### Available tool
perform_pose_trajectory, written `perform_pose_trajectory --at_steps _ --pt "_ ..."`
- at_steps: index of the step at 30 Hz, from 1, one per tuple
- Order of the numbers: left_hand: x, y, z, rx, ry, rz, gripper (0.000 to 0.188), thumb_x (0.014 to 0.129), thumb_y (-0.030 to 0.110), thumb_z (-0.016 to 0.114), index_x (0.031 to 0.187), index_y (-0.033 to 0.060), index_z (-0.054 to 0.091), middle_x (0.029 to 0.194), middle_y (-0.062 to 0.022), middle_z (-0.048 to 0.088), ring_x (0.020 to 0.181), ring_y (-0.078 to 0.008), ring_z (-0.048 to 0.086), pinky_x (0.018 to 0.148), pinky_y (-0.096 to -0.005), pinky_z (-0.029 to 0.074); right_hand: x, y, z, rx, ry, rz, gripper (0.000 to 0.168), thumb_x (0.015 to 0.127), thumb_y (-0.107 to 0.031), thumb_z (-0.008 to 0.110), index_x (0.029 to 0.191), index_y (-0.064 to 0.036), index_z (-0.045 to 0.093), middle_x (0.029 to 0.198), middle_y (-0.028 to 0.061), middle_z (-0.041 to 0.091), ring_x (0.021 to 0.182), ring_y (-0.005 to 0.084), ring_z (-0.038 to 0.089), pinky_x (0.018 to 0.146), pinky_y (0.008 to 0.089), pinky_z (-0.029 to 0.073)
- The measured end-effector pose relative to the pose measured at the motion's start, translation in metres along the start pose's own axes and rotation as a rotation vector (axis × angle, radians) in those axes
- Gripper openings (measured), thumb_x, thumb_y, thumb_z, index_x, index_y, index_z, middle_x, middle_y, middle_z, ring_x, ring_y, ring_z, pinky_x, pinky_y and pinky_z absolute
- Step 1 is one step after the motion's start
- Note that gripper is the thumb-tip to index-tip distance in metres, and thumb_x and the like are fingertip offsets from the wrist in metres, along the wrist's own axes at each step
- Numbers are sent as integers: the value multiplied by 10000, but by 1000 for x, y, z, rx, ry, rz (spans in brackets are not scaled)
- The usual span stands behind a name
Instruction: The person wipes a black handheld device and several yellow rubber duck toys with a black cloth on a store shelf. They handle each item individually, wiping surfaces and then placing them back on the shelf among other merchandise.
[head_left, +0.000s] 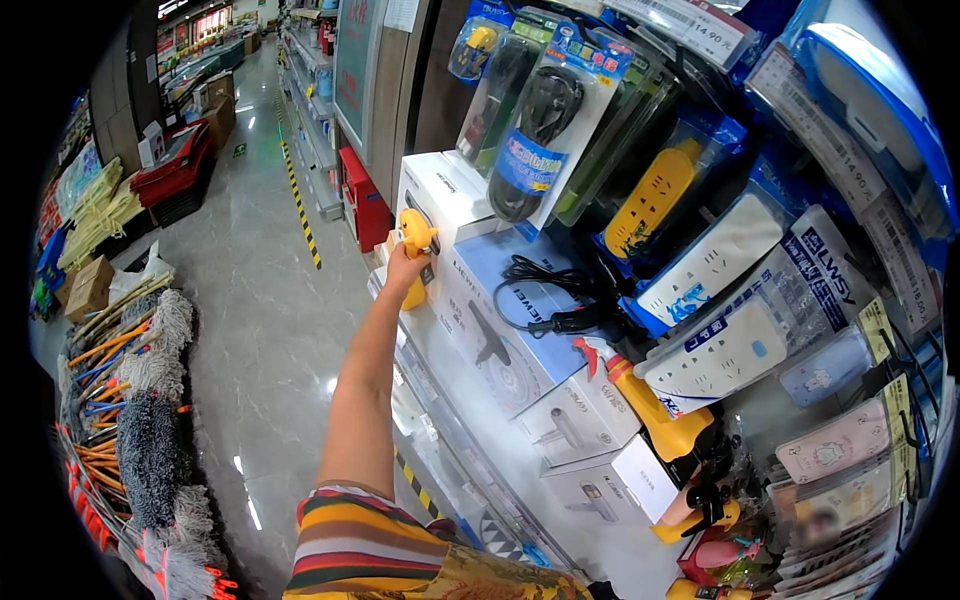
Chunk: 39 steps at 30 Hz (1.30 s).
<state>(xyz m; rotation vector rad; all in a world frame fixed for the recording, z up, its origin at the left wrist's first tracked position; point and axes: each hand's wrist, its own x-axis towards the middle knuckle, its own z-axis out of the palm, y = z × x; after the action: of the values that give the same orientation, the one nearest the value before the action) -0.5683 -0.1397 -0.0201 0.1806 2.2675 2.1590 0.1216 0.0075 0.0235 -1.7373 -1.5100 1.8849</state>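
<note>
My left hand (407, 268) reaches out to the far end of a shelf and closes around a yellow cartoon-animal-shaped item (416, 231). Below the fingers another yellow part (414, 297) shows; whether it belongs to the same item I cannot tell. Just right of the hand stands a white box (446, 184). Nearer to me is a blue and white fan box (487, 322) with a coiled black cable and plug (559, 319) lying on top. My right hand is out of view.
Packaged power strips (652, 199) and cables (536, 142) hang at the right. A yellow spray bottle (652, 405) with a red trigger stands beside small white boxes (581, 420). Mops (150, 420) line the left side of the tiled aisle (262, 315). A red box (364, 199) sits beyond the shelf end.
</note>
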Motion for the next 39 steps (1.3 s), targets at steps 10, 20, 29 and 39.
perform_pose_trajectory --at_steps 10,20,29,39 --pt "-104 57 -29 21 -26 521 404 802 170 674 1133 40 482 1043 -125 588 930 -265 596 806 -350 464 -25 -16 -7 -105 -73 -115 528 867 -195 609 1323 18 450 1224 167 542 1090 274 516 983 396 383" --pt "-342 176 -26 314 -572 281 416 767 237 705 1066 33 500 862 -147 639 790 -308 654 686 -356 503 -70 -123 51 379 -213 -923 372 733 -78 660 1069 35 547 1345 184 435 1201 246 452 1003 374 366" --pt "-454 214 31 507 -1097 505 549 754 333 717 1063 -33 449 787 -230 618 759 -430 630 624 -462 516 -98 -189 50 -523 -279 -1556 337 634 -159 766 935 -40 673 1285 168 496 1114 357 529 919 408 439" --pt "-524 216 104 278 -1113 412 542 779 289 701 1157 -1 441 943 -233 626 862 -446 615 696 -444 503 -75 -99 -1 -116 372 -1576 178 769 -19 579 923 70 578 1284 260 418 1151 381 469 979 409 377"
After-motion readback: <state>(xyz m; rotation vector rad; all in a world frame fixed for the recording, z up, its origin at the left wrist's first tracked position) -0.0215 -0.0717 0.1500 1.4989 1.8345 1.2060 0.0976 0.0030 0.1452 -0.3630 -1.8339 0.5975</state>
